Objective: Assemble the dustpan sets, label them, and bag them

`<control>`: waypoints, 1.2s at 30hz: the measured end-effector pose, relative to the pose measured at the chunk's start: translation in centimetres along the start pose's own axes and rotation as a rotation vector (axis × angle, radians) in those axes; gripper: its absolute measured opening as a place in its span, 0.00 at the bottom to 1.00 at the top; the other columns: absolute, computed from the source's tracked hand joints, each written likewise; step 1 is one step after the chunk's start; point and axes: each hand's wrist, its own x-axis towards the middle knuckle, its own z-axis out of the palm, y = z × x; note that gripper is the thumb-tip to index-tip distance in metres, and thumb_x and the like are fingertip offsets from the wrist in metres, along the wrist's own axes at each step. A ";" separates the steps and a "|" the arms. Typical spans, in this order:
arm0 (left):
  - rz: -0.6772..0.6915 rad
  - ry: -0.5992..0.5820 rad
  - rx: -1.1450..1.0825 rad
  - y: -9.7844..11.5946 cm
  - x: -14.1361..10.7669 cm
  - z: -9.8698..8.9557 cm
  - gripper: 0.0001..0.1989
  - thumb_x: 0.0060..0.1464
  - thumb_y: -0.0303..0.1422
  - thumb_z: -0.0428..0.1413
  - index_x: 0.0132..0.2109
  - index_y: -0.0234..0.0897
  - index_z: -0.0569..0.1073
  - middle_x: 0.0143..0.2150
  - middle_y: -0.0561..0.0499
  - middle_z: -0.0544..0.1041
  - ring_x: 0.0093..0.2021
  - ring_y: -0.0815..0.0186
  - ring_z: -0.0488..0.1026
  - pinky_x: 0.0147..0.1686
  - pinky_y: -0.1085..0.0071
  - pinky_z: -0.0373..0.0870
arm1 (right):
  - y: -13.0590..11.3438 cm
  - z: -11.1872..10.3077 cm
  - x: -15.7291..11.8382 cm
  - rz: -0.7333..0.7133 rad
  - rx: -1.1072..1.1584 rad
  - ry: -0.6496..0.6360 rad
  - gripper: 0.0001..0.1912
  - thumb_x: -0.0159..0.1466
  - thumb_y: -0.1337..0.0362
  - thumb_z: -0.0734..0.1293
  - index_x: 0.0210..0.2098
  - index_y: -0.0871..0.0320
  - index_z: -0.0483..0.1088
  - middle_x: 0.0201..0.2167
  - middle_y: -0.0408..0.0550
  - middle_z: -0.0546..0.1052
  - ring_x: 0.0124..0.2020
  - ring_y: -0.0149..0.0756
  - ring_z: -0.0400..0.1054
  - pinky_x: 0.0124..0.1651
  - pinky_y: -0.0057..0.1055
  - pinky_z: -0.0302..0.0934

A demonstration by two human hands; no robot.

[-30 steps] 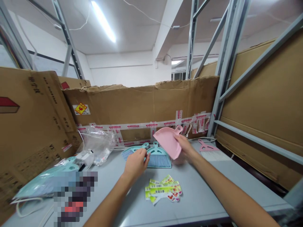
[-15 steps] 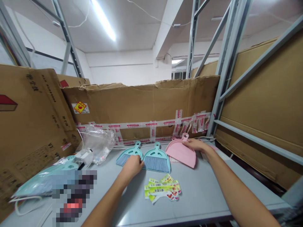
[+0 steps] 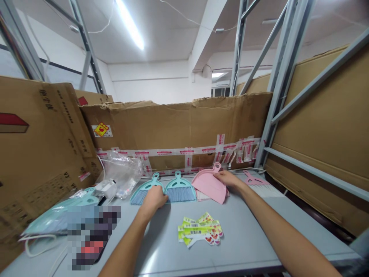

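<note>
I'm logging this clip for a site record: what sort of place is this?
Probably a warehouse packing area: steel racking, taped cardboard sheets, and a pink dustpan with printed labels nearby.

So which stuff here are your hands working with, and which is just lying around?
Working with: left hand on a teal brush, beside a second teal brush; right hand on a pink dustpan.
Lying around: pink brush, printed labels, plastic bag.

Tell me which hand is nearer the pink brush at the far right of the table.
Right. The right hand rests on the pink dustpan, just left of the pink brush; the left hand is much farther left, between two teal brushes.
</note>
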 end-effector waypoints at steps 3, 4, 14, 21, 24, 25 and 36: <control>-0.022 -0.017 0.009 -1.1 0.2 -0.5 0.12 0.55 0.30 0.61 0.23 0.39 0.76 0.24 0.41 0.82 0.30 0.55 0.81 0.35 0.66 0.71 | -0.6 1.7 -0.1 -0.025 0.028 0.004 0.33 0.54 0.32 0.73 0.21 0.57 0.69 0.17 0.42 0.68 0.23 0.30 0.55 0.26 0.28 0.46; -0.028 -0.024 0.012 -1.4 0.2 -0.6 0.12 0.54 0.30 0.61 0.23 0.39 0.76 0.24 0.42 0.81 0.30 0.56 0.81 0.34 0.67 0.71 | -0.8 2.2 -0.2 -0.033 0.034 0.004 0.33 0.53 0.31 0.73 0.22 0.57 0.70 0.18 0.42 0.68 0.23 0.30 0.55 0.26 0.28 0.46; 0.019 0.256 -0.076 0.4 -1.0 -1.9 0.21 0.69 0.50 0.55 0.41 0.38 0.81 0.42 0.37 0.86 0.45 0.48 0.83 0.42 0.62 0.72 | -4.0 1.3 -1.5 -0.194 0.050 0.105 0.37 0.54 0.28 0.73 0.17 0.57 0.69 0.24 0.49 0.74 0.28 0.36 0.62 0.28 0.30 0.51; 0.371 -0.257 -1.156 5.1 -2.2 1.8 0.35 0.63 0.64 0.58 0.55 0.36 0.80 0.50 0.42 0.84 0.45 0.58 0.80 0.39 0.70 0.73 | -6.5 3.8 -4.9 -0.277 -0.023 -0.235 0.37 0.65 0.30 0.69 0.24 0.60 0.76 0.23 0.47 0.74 0.25 0.34 0.64 0.27 0.29 0.52; 0.401 -0.371 -1.236 5.4 -2.3 3.9 0.32 0.56 0.60 0.68 0.51 0.35 0.82 0.46 0.45 0.85 0.42 0.59 0.79 0.39 0.70 0.70 | -7.0 6.0 -5.4 -0.379 -0.040 -0.308 0.36 0.67 0.32 0.69 0.25 0.60 0.77 0.33 0.50 0.81 0.31 0.37 0.69 0.31 0.29 0.58; 0.385 -0.361 -1.255 5.3 -2.1 4.3 0.32 0.53 0.59 0.70 0.49 0.34 0.83 0.44 0.45 0.85 0.40 0.60 0.78 0.38 0.71 0.68 | -7.0 6.2 -5.2 -0.391 -0.043 -0.291 0.36 0.68 0.32 0.68 0.27 0.60 0.79 0.36 0.50 0.82 0.33 0.38 0.71 0.33 0.30 0.61; 0.037 0.029 -1.615 3.6 1.9 5.6 0.30 0.43 0.45 0.75 0.53 0.35 0.84 0.47 0.42 0.88 0.45 0.51 0.83 0.46 0.62 0.76 | -0.5 -8.5 -3.4 0.248 -0.940 0.533 0.21 0.76 0.58 0.63 0.55 0.64 0.83 0.53 0.72 0.83 0.58 0.60 0.78 0.57 0.45 0.68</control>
